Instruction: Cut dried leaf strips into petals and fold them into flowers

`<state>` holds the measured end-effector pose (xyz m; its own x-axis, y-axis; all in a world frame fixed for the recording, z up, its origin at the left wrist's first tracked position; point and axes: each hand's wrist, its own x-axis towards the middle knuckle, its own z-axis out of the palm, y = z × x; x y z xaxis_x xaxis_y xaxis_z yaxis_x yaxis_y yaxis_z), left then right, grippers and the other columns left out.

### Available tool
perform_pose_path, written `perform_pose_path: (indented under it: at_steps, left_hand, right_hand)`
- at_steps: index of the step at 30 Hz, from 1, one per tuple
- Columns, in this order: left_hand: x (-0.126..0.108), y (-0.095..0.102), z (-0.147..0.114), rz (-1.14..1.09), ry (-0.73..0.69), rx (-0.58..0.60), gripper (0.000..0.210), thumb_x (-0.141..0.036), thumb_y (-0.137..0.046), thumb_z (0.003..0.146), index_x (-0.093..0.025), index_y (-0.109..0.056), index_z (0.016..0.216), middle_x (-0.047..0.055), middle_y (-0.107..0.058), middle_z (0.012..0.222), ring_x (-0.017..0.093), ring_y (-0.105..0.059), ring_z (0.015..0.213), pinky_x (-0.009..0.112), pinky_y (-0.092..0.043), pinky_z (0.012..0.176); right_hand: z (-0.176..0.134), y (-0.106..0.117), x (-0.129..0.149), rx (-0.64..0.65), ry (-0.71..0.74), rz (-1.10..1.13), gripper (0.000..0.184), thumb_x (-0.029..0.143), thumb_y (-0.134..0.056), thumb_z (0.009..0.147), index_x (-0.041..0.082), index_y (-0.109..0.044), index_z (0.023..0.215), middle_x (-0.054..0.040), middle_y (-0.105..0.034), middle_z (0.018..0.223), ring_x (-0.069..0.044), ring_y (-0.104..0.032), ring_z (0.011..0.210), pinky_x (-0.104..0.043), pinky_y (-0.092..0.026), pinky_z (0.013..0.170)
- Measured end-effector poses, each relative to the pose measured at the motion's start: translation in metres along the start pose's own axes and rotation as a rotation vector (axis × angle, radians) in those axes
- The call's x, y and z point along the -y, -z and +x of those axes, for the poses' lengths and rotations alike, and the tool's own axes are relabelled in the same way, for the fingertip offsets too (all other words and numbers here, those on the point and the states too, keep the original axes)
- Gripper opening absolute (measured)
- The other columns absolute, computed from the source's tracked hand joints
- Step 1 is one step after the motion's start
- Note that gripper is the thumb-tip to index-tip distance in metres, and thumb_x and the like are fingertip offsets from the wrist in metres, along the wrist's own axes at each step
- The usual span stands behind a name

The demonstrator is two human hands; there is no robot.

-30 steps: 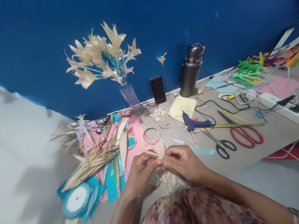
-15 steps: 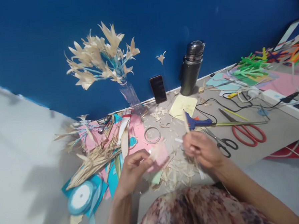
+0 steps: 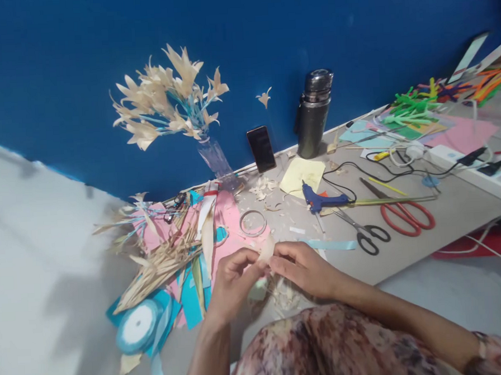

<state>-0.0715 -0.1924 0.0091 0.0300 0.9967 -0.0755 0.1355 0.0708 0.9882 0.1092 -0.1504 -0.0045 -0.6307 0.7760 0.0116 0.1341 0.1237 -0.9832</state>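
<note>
My left hand is closed in a pinch on a small pale piece of dried husk. From the other side the fingers of my right hand close on the lower part of the same piece, so the two hands nearly touch. Its upper part stands free above the fingertips; the lower end is hidden by them. Beneath the hands lie cream husk scraps. Just beyond is a grey ring-shaped roll on pink paper. A light blue ribbon strip lies beside my right hand.
To the right are a blue glue gun, black-handled scissors and red-handled scissors. A vase of husk flowers, a phone and a flask stand along the wall. Dried husks and a ribbon spool lie left.
My right hand has come left and down to meet my left hand at the husk piece. The slim pale strip it held upright is out of sight. The blue ribbon strip now shows.
</note>
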Motion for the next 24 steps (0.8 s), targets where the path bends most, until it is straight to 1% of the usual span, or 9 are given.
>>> perform_pose_path:
  at_steps: [3, 6, 11, 13, 15, 17, 19, 21, 24]
  left_hand:
    - [0.0, 0.0, -0.002, -0.013, -0.032, 0.066, 0.016, -0.027, -0.07, 0.085, -0.018, -0.074, 0.073, 0.003, -0.069, 0.071, 0.016, -0.061, 0.069, 0.024, -0.045, 0.065]
    - [-0.002, 0.0, -0.002, -0.027, -0.095, 0.137, 0.013, -0.025, -0.07, 0.085, -0.018, -0.076, 0.077, 0.004, -0.071, 0.073, 0.017, -0.062, 0.071, 0.027, -0.046, 0.068]
    - [0.003, 0.006, 0.001, -0.003, -0.071, 0.163, 0.017, -0.029, -0.073, 0.082, -0.017, -0.075, 0.07, 0.005, -0.068, 0.068, 0.016, -0.058, 0.066, 0.027, -0.044, 0.064]
    - [0.011, 0.015, 0.001, -0.012, -0.039, 0.151, 0.021, -0.031, -0.075, 0.08, -0.016, -0.073, 0.066, 0.005, -0.065, 0.065, 0.015, -0.056, 0.063, 0.027, -0.042, 0.062]
    - [0.021, 0.028, -0.001, -0.066, -0.004, 0.075, 0.025, -0.034, -0.076, 0.078, -0.015, -0.071, 0.062, 0.004, -0.063, 0.062, 0.015, -0.055, 0.061, 0.027, -0.041, 0.06]
    - [0.028, 0.04, -0.003, -0.135, 0.048, -0.051, 0.028, -0.037, -0.078, 0.076, -0.016, -0.068, 0.06, 0.001, -0.059, 0.059, 0.013, -0.053, 0.057, 0.026, -0.041, 0.058]
    - [0.03, 0.045, -0.005, -0.184, 0.087, -0.107, 0.03, -0.038, -0.081, 0.072, -0.015, -0.067, 0.059, 0.0, -0.059, 0.057, 0.012, -0.052, 0.055, 0.025, -0.04, 0.057]
    - [0.027, 0.041, -0.005, -0.219, 0.098, -0.086, 0.03, -0.039, -0.082, 0.071, -0.015, -0.068, 0.06, 0.001, -0.06, 0.059, 0.012, -0.052, 0.055, 0.025, -0.039, 0.056]
    - [0.02, 0.027, -0.003, -0.286, 0.048, -0.061, 0.028, -0.039, -0.081, 0.072, -0.015, -0.068, 0.062, 0.001, -0.061, 0.061, 0.013, -0.053, 0.058, 0.026, -0.042, 0.059]
  right_hand:
    - [0.001, 0.001, -0.001, -0.008, -0.011, 0.031, 0.048, 0.047, -0.045, 0.098, 0.015, -0.058, 0.064, 0.0019, -0.047, 0.057, -0.012, -0.043, 0.055, -0.025, -0.03, 0.054]
    - [0.001, -0.003, -0.004, 0.008, -0.032, 0.172, 0.053, 0.052, -0.048, 0.095, 0.016, -0.055, 0.057, 0.0015, -0.045, 0.052, -0.011, -0.039, 0.051, -0.026, -0.027, 0.052]
    - [-0.003, -0.013, -0.014, 0.048, -0.181, 0.628, 0.053, 0.061, -0.062, 0.085, 0.018, -0.053, 0.056, 0.0059, -0.033, 0.046, -0.008, -0.023, 0.043, -0.026, -0.016, 0.046]
    - [-0.003, -0.001, -0.016, 0.001, -0.2, 0.753, 0.053, 0.062, -0.067, 0.08, 0.02, -0.046, 0.054, 0.0081, -0.028, 0.046, -0.007, -0.018, 0.041, -0.025, -0.014, 0.043]
    - [-0.004, 0.022, -0.015, -0.105, -0.167, 0.833, 0.056, 0.059, -0.071, 0.077, 0.021, -0.038, 0.052, 0.0087, -0.025, 0.046, -0.007, -0.018, 0.04, -0.024, -0.014, 0.042]
    - [-0.004, 0.048, -0.013, -0.22, -0.151, 0.831, 0.056, 0.057, -0.073, 0.077, 0.02, -0.04, 0.052, 0.0087, -0.025, 0.047, -0.006, -0.017, 0.042, -0.023, -0.012, 0.042]
    - [-0.003, 0.063, -0.013, -0.279, -0.199, 0.8, 0.053, 0.067, -0.064, 0.081, 0.019, -0.053, 0.061, 0.0085, -0.027, 0.05, -0.007, -0.014, 0.043, -0.022, -0.01, 0.042]
    - [-0.001, 0.061, -0.017, -0.221, -0.279, 0.737, 0.057, 0.072, -0.056, 0.084, 0.017, -0.063, 0.074, 0.0085, -0.029, 0.052, -0.007, -0.015, 0.043, -0.021, -0.01, 0.041]
    - [0.0, 0.031, -0.024, -0.008, -0.37, 0.563, 0.048, 0.061, -0.055, 0.09, 0.014, -0.066, 0.084, 0.0079, -0.035, 0.054, -0.006, -0.022, 0.042, -0.021, -0.013, 0.041]
